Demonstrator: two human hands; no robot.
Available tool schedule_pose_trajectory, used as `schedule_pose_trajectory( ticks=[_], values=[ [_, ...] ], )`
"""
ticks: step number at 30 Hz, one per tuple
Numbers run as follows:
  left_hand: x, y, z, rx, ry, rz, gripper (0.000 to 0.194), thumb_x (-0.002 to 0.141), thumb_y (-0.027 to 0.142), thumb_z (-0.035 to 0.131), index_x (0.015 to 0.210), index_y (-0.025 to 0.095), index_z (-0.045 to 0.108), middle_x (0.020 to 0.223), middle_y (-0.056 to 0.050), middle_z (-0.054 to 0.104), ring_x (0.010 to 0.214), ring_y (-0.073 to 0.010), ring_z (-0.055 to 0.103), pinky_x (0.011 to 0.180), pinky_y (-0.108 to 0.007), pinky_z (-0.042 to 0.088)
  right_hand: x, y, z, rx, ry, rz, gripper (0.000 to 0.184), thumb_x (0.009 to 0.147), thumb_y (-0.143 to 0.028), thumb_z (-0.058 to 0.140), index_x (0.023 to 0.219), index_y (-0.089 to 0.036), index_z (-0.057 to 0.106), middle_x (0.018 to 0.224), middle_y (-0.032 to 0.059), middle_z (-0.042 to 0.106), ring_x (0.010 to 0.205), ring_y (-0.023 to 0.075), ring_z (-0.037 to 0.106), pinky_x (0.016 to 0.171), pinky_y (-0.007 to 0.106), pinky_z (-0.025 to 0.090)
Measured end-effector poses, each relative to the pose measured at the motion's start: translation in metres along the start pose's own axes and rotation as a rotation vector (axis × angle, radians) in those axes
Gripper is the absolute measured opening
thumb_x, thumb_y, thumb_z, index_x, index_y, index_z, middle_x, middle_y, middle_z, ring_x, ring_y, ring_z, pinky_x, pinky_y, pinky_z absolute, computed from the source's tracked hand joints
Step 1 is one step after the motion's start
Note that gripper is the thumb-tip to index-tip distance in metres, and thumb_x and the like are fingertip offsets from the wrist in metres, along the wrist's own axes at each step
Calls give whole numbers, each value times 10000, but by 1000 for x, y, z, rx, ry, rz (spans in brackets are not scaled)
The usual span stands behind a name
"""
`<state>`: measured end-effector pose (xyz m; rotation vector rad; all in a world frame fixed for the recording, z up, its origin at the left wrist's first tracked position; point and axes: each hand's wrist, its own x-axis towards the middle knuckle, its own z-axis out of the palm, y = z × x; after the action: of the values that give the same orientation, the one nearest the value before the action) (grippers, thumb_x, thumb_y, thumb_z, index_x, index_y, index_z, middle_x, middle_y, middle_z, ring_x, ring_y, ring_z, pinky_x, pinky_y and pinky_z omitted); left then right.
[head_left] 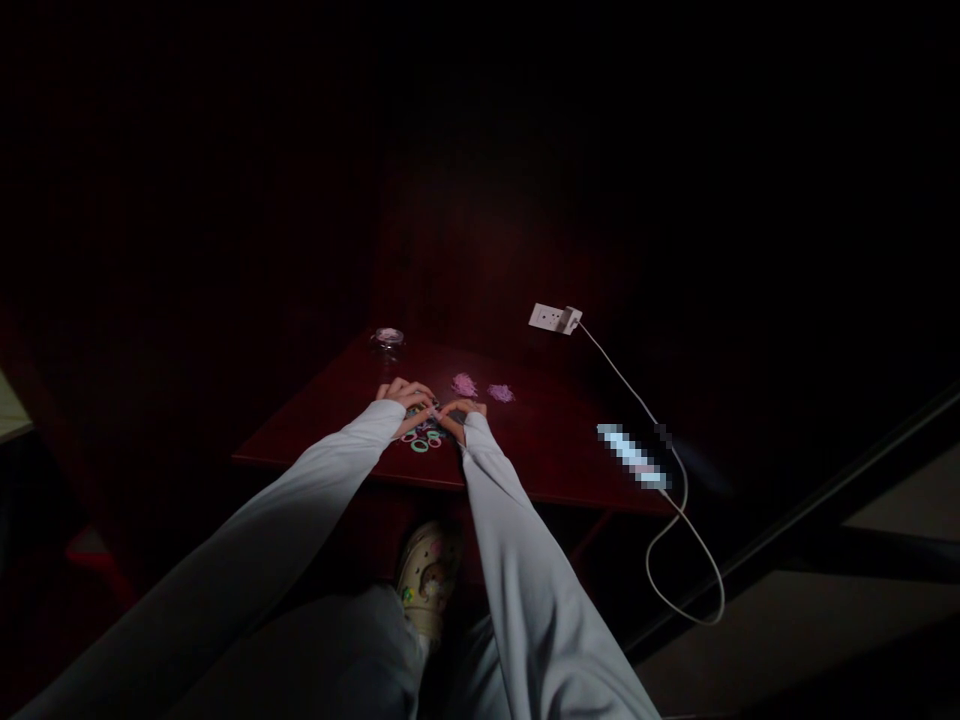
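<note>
Both my hands rest on a dark red table (540, 450) in dim light, arms in pale long sleeves. My left hand (406, 396) and my right hand (459, 410) meet over a small heap of coloured elastic rings (424, 440), fingers curled together on them. The fingertips pinch something small that I cannot make out. Two little pink heaps (464, 384) (500, 393) lie just beyond my right hand.
A small glass jar (388, 340) with pink contents stands at the table's far left. A white wall socket (553, 319) feeds a white cable (679, 560) to a blurred-out device (631, 457) at the right edge. My shoe (429, 580) shows under the table.
</note>
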<state>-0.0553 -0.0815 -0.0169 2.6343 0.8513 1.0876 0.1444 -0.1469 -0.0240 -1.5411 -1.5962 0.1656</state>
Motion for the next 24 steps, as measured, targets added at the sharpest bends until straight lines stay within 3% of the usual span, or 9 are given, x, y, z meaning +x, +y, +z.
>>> schedule_pose_trajectory(
  ticks=[10,16,24],
  values=[
    [-1,0,-3,-7,-47,42,247,1053,376,571,1032,297,805,1333,-9,775,1148,-273,545,959,-439,400,-1,-6,-4,52,13,47,369,902,-606,777,780,-258,797,998,38,801,1158,276,668,1106,439,459],
    [-3,2,-6,-6,-31,40,256,1056,384,558,992,282,784,1343,-8,766,1148,-270,555,948,-432,413,-2,-4,-3,67,31,83,217,942,-460,758,911,-263,844,1034,47,812,1168,285,642,1082,436,480],
    [-2,-1,-5,-28,-26,34,266,1051,400,555,1025,293,797,1328,-10,767,1144,-266,565,961,-429,432,-2,-5,-4,9,-24,61,191,952,-365,739,834,-253,839,1024,43,812,1147,259,664,1120,424,442]
  ],
)
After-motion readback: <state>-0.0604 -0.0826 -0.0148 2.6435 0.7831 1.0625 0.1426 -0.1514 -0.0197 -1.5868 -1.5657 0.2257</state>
